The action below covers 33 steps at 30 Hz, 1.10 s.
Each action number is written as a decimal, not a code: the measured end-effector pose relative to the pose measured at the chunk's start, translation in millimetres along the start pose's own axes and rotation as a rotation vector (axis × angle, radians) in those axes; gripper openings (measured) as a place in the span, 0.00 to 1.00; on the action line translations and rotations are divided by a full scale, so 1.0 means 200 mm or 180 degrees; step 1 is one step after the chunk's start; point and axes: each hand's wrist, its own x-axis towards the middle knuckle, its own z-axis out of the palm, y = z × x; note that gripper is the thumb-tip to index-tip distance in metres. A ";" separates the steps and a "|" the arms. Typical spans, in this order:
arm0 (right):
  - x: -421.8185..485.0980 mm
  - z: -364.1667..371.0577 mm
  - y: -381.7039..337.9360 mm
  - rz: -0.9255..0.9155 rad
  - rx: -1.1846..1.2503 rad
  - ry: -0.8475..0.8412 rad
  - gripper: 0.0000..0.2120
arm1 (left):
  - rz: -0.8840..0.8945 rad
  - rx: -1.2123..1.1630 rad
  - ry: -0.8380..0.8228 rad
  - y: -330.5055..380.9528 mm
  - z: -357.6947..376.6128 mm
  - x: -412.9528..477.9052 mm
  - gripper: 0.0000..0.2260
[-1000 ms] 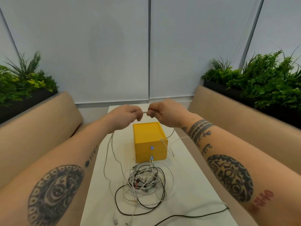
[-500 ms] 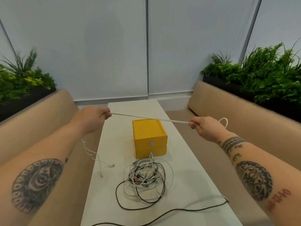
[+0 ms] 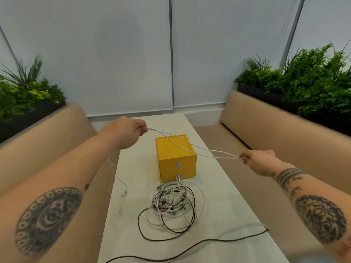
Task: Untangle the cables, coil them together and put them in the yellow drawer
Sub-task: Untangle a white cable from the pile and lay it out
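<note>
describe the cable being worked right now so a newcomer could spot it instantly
Start at the yellow drawer box mid-table. The white cable spans the air above it, doubled, gripped by left hand and right hand. The other cables lie tangled on the table.

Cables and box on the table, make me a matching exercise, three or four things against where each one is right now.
Things:
1. white cable
2. tangled pile
3. yellow box
4. black cable

Places:
A. lying along the table's near edge
B. heaped in front of the box
C. stretched between left hand and right hand
D. middle of the table, drawers shut

Pairs: 1-C, 2-B, 3-D, 4-A
</note>
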 end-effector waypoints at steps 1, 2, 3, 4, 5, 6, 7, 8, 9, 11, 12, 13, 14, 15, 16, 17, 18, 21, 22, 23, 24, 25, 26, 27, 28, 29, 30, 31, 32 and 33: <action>0.00 -0.02 -0.05 0.0050 -0.0026 -0.0032 0.16 | 0.0060 0.0035 -0.0040 0.05 -0.01 0.01 0.15; 0.00 -0.04 -0.12 -0.0020 0.0074 -0.0013 0.20 | 0.0125 0.0052 -0.0066 0.10 -0.01 0.01 0.15; -0.01 -0.08 -0.22 -0.0236 0.0323 0.0042 0.22 | 0.0179 0.0049 -0.0091 0.16 -0.01 0.01 0.16; -0.03 -0.11 -0.34 -0.0566 0.0722 0.0125 0.24 | 0.0226 0.0054 -0.0118 0.22 -0.01 0.01 0.16; -0.06 -0.16 -0.46 -0.0927 0.1190 0.0200 0.26 | 0.0269 0.0082 -0.0121 0.27 -0.01 0.01 0.16; -0.09 -0.19 -0.58 -0.1231 0.1626 0.0235 0.26 | 0.0325 0.0123 -0.0100 0.32 0.00 0.01 0.14; -0.13 -0.23 -0.71 -0.1430 0.1954 0.0227 0.24 | 0.0384 0.0148 -0.0058 0.36 0.00 0.01 0.13; -0.16 -0.26 -0.80 -0.1527 0.2176 0.0191 0.20 | 0.0435 0.0174 -0.0007 0.38 0.00 0.01 0.11; -0.18 -0.28 -0.88 -0.1570 0.2334 0.0156 0.18 | 0.0481 0.0169 0.0045 0.38 0.01 0.00 0.11; -0.21 -0.30 -0.98 -0.1615 0.2524 0.0146 0.17 | 0.0541 0.0056 0.0084 0.36 0.00 0.00 0.10; -0.21 -0.32 -0.98 -0.1658 0.2435 0.0224 0.16 | 0.0572 -0.0039 0.0062 0.33 0.00 0.00 0.10; -0.20 -0.33 -0.97 -0.1723 0.2218 0.0370 0.15 | 0.0585 -0.0150 0.0001 0.30 -0.01 -0.02 0.10; -0.17 -0.35 -0.94 -0.1766 0.1995 0.0508 0.14 | 0.0541 -0.0286 -0.0046 0.25 -0.01 -0.03 0.10; -0.15 -0.37 -0.90 -0.1774 0.1846 0.0612 0.14 | 0.0431 -0.0459 -0.0059 0.18 0.00 -0.04 0.10; -0.12 -0.39 -0.84 -0.1749 0.1742 0.0678 0.14 | 0.0310 -0.0602 -0.0012 0.09 0.01 -0.04 0.11; -0.09 -0.41 -0.78 -0.1716 0.1609 0.0722 0.13 | 0.0206 -0.0656 0.0050 0.00 0.02 -0.05 0.12; -0.05 -0.43 -0.72 -0.1678 0.1428 0.0751 0.12 | 0.0101 -0.0623 0.0086 -0.09 0.04 -0.07 0.12; 0.00 -0.44 -0.53 -0.1556 0.0922 0.0813 0.11 | -0.0231 -0.0709 0.0139 -0.28 0.12 -0.16 0.12; 0.01 -0.42 -0.48 -0.1537 0.0826 0.0813 0.10 | -0.0273 -0.0751 0.0167 -0.31 0.15 -0.19 0.14; 0.02 -0.40 -0.43 -0.1527 0.0751 0.0794 0.10 | -0.0292 -0.0771 0.0186 -0.32 0.18 -0.21 0.16; 0.02 -0.37 -0.39 -0.1521 0.0695 0.0756 0.10 | -0.0303 -0.0784 0.0184 -0.33 0.21 -0.22 0.19; 0.03 -0.33 -0.37 -0.1511 0.0655 0.0719 0.10 | -0.0321 -0.0785 0.0158 -0.34 0.25 -0.24 0.20; 0.04 -0.29 -0.34 -0.1494 0.0626 0.0682 0.10 | -0.0339 -0.0735 0.0130 -0.36 0.28 -0.25 0.19; 0.05 -0.24 -0.31 -0.1458 0.0603 0.0635 0.11 | -0.0372 -0.0680 0.0082 -0.37 0.32 -0.27 0.19; 0.06 -0.19 -0.27 -0.1410 0.0589 0.0583 0.11 | -0.0422 -0.0640 0.0040 -0.40 0.35 -0.29 0.17; 0.08 -0.13 -0.23 -0.1366 0.0569 0.0549 0.11 | -0.0494 -0.0627 -0.0017 -0.42 0.38 -0.33 0.16; 0.09 -0.08 -0.17 -0.1327 0.0535 0.0523 0.12 | -0.0539 -0.0607 -0.0078 -0.44 0.41 -0.37 0.14; 0.10 -0.02 -0.11 -0.1279 0.0493 0.0466 0.12 | -0.0587 -0.0592 -0.0137 -0.46 0.43 -0.42 0.13; 0.10 0.04 -0.05 -0.1248 0.0464 0.0378 0.12 | -0.0657 -0.0558 -0.0196 -0.48 0.46 -0.47 0.13; 0.09 0.11 0.01 -0.1195 0.0448 0.0265 0.13 | -0.0765 -0.0532 -0.0247 -0.50 0.50 -0.53 0.13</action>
